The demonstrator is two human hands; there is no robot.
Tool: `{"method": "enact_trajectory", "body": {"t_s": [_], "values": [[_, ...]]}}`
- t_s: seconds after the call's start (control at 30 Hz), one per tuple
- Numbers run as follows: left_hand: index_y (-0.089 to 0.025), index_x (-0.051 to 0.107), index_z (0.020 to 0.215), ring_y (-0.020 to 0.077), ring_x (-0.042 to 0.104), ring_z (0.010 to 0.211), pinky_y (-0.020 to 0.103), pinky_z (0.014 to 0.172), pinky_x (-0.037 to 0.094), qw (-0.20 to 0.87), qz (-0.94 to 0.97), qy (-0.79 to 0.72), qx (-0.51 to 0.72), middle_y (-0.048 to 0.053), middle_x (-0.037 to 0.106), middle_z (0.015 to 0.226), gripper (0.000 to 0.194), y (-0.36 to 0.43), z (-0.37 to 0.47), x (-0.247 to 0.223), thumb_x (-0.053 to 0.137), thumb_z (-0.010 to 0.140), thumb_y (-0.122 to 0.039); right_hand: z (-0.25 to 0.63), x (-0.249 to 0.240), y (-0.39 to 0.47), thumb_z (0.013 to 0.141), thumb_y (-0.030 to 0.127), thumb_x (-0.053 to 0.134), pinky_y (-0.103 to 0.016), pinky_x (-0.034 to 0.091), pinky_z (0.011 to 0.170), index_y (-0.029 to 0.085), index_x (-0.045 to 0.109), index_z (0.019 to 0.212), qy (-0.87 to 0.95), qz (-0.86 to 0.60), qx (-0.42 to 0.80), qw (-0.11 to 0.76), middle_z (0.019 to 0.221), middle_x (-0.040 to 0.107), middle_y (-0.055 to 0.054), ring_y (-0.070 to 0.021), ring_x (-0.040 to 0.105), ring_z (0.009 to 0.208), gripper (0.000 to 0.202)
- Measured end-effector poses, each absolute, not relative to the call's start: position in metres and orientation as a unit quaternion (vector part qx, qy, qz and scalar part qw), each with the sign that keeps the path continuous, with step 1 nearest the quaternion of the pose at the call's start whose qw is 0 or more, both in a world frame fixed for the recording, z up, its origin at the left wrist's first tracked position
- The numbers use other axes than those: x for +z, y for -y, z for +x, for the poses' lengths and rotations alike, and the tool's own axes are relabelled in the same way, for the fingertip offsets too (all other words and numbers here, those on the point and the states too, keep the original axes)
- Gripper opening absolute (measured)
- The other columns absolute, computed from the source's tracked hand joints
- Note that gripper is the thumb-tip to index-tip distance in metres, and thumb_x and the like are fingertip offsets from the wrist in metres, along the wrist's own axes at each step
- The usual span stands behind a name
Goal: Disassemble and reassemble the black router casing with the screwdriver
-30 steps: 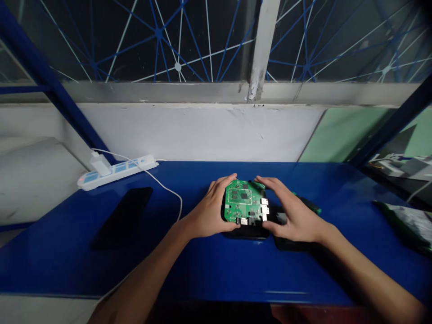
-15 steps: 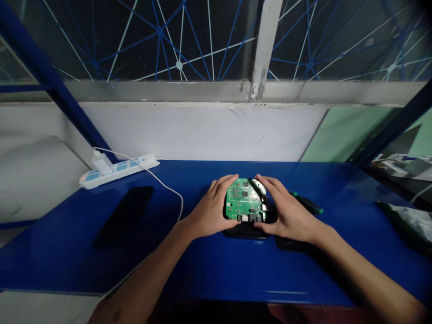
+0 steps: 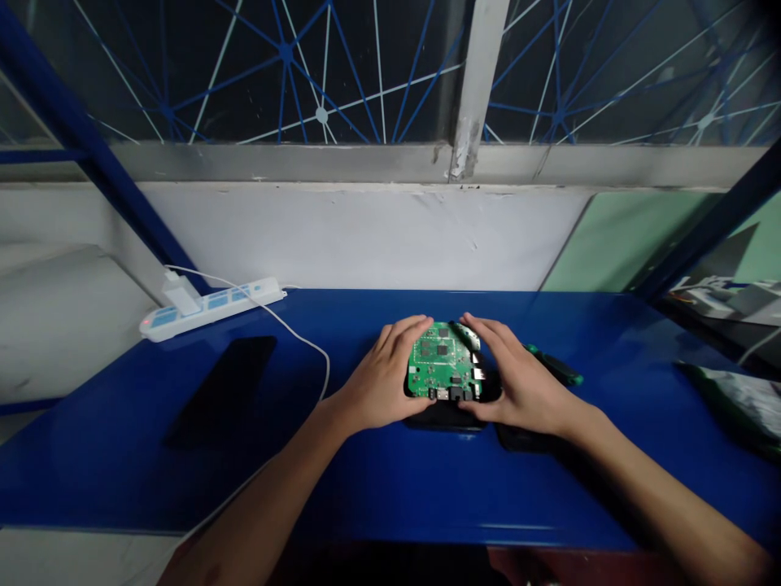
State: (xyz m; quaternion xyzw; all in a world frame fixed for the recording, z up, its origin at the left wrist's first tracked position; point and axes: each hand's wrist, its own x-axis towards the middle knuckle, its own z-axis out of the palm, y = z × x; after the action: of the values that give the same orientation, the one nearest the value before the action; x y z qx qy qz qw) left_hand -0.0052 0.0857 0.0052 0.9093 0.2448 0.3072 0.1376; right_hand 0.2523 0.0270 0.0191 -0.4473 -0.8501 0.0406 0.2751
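Note:
A green circuit board (image 3: 440,358), with chips on its face and ports along its near and right edges, is held between my two hands. My left hand (image 3: 384,374) grips its left side, thumb at the near edge and fingers at the far corner. Around the right side curls my right hand (image 3: 518,374), its thumb by the near ports and its fingertips at the far edge. Beneath the board shows a black casing (image 3: 445,417); whether the two touch I cannot tell. A dark flat object (image 3: 525,438) lies partly hidden under my right hand.
The blue table (image 3: 390,488) carries a black phone-like slab (image 3: 223,391) at left and a white power strip (image 3: 213,308) with a plugged-in charger and cable (image 3: 305,338). A green-and-black screwdriver (image 3: 555,366) lies beyond my right hand. A shiny bag (image 3: 738,403) sits far right.
Both hands keep their hold on the circuit board, which has barely shifted. The whole view has moved very slightly.

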Motion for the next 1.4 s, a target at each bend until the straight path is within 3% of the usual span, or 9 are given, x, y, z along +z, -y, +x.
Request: {"method": "enact_trajectory", "body": {"t_s": [0.23, 0.43, 0.77, 1.0, 1.17, 1.4], "values": [[-0.028, 0.012, 0.157, 0.0417, 0.032, 0.143, 0.063, 0.116, 0.035, 0.130, 0.910, -0.245, 0.309, 0.016, 0.031, 0.157, 0.116, -0.085, -0.007, 0.008, 0.087, 0.069, -0.033, 0.251, 0.018, -0.029, 0.075, 0.045, 0.075, -0.063, 0.045, 0.110, 0.020, 0.010, 0.160, 0.853, -0.442, 0.018, 0.278, 0.152, 0.039, -0.023, -0.0437, 0.043, 0.138, 0.110], [-0.024, 0.013, 0.157, 0.0392, 0.030, 0.147, 0.062, 0.125, 0.017, 0.058, 0.923, -0.252, 0.284, 0.015, 0.033, 0.159, 0.121, -0.080, -0.001, 0.012, 0.090, 0.065, -0.041, 0.249, 0.015, -0.028, 0.075, 0.046, 0.076, -0.061, 0.049, 0.105, 0.017, 0.010, 0.161, 0.859, -0.428, -0.043, 0.277, 0.148, 0.044, -0.024, -0.0421, 0.048, 0.133, 0.111], [-0.025, 0.021, 0.154, 0.0364, 0.035, 0.144, 0.061, 0.122, 0.026, 0.024, 0.922, -0.244, 0.299, 0.014, 0.039, 0.155, 0.098, -0.071, 0.007, 0.017, 0.079, 0.075, -0.030, 0.241, 0.017, -0.024, 0.079, 0.044, 0.075, -0.065, 0.047, 0.107, 0.022, 0.006, 0.162, 0.867, -0.403, -0.063, 0.285, 0.151, 0.042, -0.022, -0.0422, 0.047, 0.136, 0.110], [-0.025, 0.015, 0.154, 0.0410, 0.040, 0.138, 0.063, 0.113, 0.040, 0.166, 0.865, -0.210, 0.425, 0.017, 0.037, 0.150, 0.114, -0.070, 0.005, 0.014, 0.088, 0.066, -0.032, 0.244, 0.021, -0.019, 0.069, 0.054, 0.085, -0.064, 0.034, 0.118, 0.025, -0.007, 0.161, 0.832, -0.409, 0.095, 0.363, 0.168, 0.013, -0.017, -0.0428, 0.028, 0.150, 0.133], [-0.026, 0.003, 0.155, 0.0433, 0.040, 0.140, 0.063, 0.114, 0.039, 0.294, 0.829, -0.184, 0.438, 0.021, 0.031, 0.153, 0.128, -0.069, 0.006, 0.008, 0.092, 0.063, -0.034, 0.242, 0.020, -0.019, 0.068, 0.057, 0.084, -0.065, 0.032, 0.118, 0.027, -0.008, 0.161, 0.838, -0.421, 0.137, 0.318, 0.168, 0.017, -0.018, -0.0431, 0.029, 0.150, 0.135], [-0.030, -0.002, 0.155, 0.0436, 0.043, 0.139, 0.064, 0.114, 0.037, 0.357, 0.822, -0.161, 0.414, 0.020, 0.036, 0.154, 0.133, -0.069, 0.004, 0.011, 0.094, 0.063, -0.037, 0.234, 0.018, -0.016, 0.075, 0.050, 0.081, -0.066, 0.035, 0.116, 0.027, -0.013, 0.160, 0.844, -0.402, 0.171, 0.312, 0.165, 0.026, -0.019, -0.0414, 0.032, 0.149, 0.129]]}}
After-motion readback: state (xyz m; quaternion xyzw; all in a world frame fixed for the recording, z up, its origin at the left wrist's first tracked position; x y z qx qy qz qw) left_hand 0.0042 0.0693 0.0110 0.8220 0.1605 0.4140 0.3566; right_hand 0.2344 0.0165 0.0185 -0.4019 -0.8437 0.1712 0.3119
